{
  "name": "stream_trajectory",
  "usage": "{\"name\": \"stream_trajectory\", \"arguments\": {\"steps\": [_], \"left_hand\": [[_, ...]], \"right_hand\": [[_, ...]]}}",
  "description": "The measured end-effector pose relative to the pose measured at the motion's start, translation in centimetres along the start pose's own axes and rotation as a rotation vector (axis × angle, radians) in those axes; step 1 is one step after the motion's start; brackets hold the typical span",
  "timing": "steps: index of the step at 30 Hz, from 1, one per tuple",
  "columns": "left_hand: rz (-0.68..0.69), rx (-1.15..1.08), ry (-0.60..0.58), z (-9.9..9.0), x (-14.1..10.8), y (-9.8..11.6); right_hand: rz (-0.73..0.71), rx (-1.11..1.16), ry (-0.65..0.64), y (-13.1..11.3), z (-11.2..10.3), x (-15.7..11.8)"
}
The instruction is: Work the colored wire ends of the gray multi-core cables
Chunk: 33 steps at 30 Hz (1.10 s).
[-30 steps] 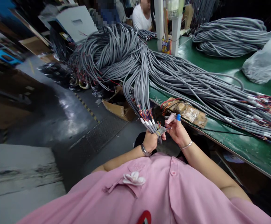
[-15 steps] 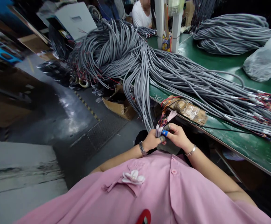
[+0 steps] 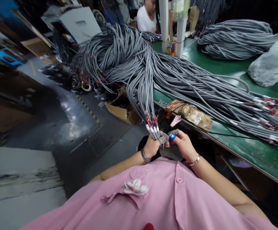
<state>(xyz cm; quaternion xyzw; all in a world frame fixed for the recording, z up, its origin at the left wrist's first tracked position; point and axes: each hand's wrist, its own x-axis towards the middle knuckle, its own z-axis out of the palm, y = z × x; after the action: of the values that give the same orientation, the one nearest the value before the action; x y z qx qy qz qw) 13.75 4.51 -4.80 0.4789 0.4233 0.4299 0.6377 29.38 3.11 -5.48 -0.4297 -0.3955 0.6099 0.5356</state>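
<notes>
My left hand is closed around several grey cables just below the waist-high bench edge. Their ends point up and away from me, with white sleeves and bare bunches of red, blue and orange wires. A grey finger cover sits on my left thumb. Close beside it, my right hand has thumb and fingers pinched together, with blue tape on the thumb; what is between the fingertips is too small to make out. A large bundle of grey cables lies on the green bench and hangs over its edge behind my left hand.
A taped brown block with red wires lies at the edge of the green bench. Farther back are a coiled cable bundle, a plastic bag and white posts. A cardboard box stands on the floor. Another person sits beyond.
The held cable ends have fanned out leftward, and more white sleeves and coloured wires show above my left hand. My right hand has moved slightly away from the cables.
</notes>
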Motion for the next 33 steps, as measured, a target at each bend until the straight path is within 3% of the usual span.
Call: {"name": "stream_trajectory", "arguments": {"steps": [6, 16, 22, 29, 33], "left_hand": [[-0.005, 0.195, -0.153, -0.7, -0.6, 0.2], [0.028, -0.034, 0.027, -0.2, 0.1, -0.6], [0.024, -0.131, 0.078, -0.1, 0.1, -0.4], [-0.005, -0.234, -0.051, 0.2, 1.2, 1.2], [-0.028, -0.262, -0.125, 0.4, 2.3, 1.3]], "right_hand": [[0.059, 0.055, -0.173, -1.5, 1.4, 0.2], [-0.009, -0.087, -0.015, -0.9, 0.3, 1.1], [0.072, 0.074, -0.033, 0.0, -0.6, 1.0], [0.255, 0.353, 0.061, -0.6, -2.2, 3.6], [0.191, 0.353, 0.057, -1.3, -1.5, 4.8]]}}
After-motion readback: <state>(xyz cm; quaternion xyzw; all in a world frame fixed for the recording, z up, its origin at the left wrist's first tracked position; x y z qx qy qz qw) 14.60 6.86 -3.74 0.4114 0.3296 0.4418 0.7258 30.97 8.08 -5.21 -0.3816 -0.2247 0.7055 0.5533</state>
